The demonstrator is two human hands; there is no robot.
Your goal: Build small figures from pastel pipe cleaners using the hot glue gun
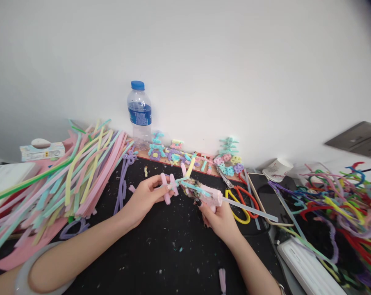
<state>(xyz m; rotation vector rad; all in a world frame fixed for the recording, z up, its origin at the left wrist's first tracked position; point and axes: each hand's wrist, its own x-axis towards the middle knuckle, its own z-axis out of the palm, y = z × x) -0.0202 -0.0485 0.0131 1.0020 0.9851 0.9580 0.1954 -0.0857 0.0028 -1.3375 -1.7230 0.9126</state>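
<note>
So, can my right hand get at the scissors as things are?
Probably not straight away: the scissors look close by, but your right hand is full with the glue gun, and its glue stick juts out across their handles.

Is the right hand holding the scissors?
No, the right hand grips the pink glue gun, while the scissors lie off to its right.

No text is being shown legibly, only unreadable print being carried by the bottle label beyond the grip, the box to its left and the cup to its right.
</note>
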